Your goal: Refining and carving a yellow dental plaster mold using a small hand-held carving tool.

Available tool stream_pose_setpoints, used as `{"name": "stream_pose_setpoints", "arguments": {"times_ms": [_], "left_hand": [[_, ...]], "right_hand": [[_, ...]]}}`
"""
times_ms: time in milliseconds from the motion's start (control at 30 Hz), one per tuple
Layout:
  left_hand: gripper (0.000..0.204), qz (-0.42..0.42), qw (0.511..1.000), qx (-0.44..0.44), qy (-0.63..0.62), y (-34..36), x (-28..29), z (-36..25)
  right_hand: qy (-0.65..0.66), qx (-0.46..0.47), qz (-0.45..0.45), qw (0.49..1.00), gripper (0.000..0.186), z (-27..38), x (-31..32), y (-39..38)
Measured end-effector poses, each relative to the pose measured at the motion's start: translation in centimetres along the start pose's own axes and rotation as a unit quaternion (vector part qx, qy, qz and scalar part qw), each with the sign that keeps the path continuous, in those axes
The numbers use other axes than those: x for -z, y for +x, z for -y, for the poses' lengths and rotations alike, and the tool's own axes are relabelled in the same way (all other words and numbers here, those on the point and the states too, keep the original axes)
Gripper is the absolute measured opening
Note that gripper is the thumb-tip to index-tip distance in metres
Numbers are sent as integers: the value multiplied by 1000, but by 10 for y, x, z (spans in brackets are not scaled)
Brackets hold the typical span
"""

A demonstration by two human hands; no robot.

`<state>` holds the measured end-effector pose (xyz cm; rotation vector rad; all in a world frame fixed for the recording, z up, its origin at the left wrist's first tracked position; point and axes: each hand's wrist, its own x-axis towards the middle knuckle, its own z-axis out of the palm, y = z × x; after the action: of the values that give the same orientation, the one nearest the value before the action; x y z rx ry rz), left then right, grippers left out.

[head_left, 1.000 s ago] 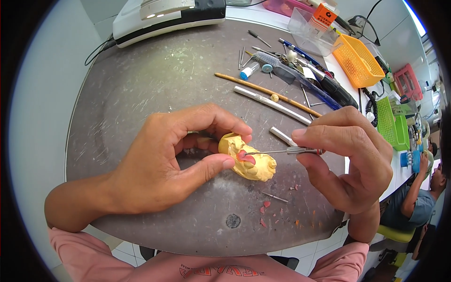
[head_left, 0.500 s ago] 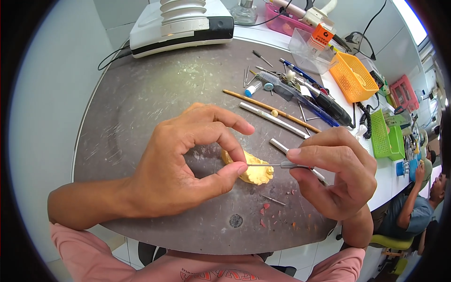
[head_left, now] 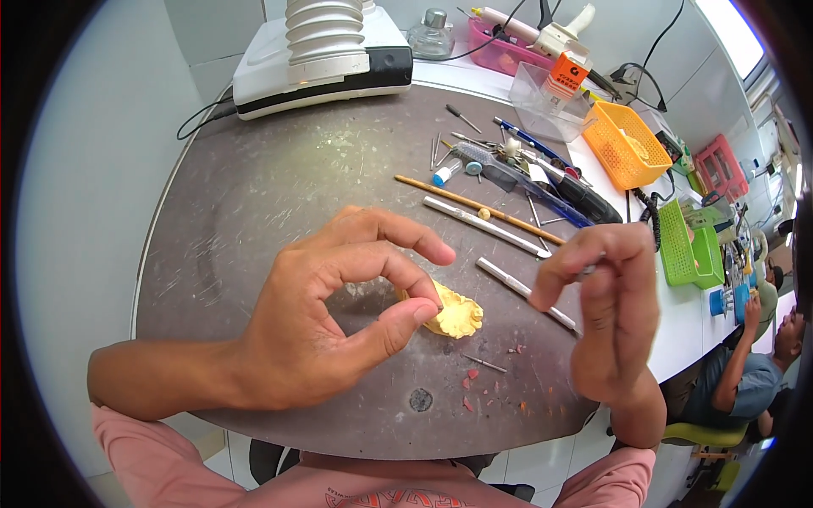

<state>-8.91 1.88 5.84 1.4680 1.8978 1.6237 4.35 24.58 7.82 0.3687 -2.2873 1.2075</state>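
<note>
My left hand [head_left: 347, 313] is closed in a pinch, thumb against index finger, with a tiny dark speck at the fingertips that I cannot make out. Curled fingers of my right hand [head_left: 605, 313] hold a slim metal tool [head_left: 590, 269]; only a bit of its grey end shows between them, and the hand is slightly blurred. Beyond my left fingertips lies a yellow plaster dental model [head_left: 460, 317], partly hidden by that hand. A thin metal bur [head_left: 484, 363] rests on the bench nearer to me.
Pink crumbs [head_left: 467, 384] are scattered on the bench [head_left: 254, 195]. Behind my hands lie a wooden stick [head_left: 457, 201], silver handles [head_left: 483, 225] and a black handpiece [head_left: 589, 199]. Orange [head_left: 625, 152] and green [head_left: 677, 245] baskets stand right. A person [head_left: 745, 368] sits far right.
My right hand has drawn away from my left and turned upward, taking the slim tool's shaft off the left fingertips. The left hand keeps its pinch. The view has shifted slightly.
</note>
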Motion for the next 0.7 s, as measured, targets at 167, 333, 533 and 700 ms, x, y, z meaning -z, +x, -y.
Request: {"name": "stream_pose_setpoints", "arguments": {"times_ms": [167,333,533,700], "left_hand": [[9,-6,999,28,-42,-2,-7,-9],[17,10,993,57,-99,-6,-8,-14],[24,15,995,64,-72,-5,-6,-12],[26,29,999,-7,-15,-1,-7,-3]], "right_hand": [[-31,36,9,999,13,9,-7,-2],[-139,56,59,987,31,35,-15,12],[-85,-6,133,987,28,31,-15,15],[-33,-54,157,986,18,21,-12,17]]}}
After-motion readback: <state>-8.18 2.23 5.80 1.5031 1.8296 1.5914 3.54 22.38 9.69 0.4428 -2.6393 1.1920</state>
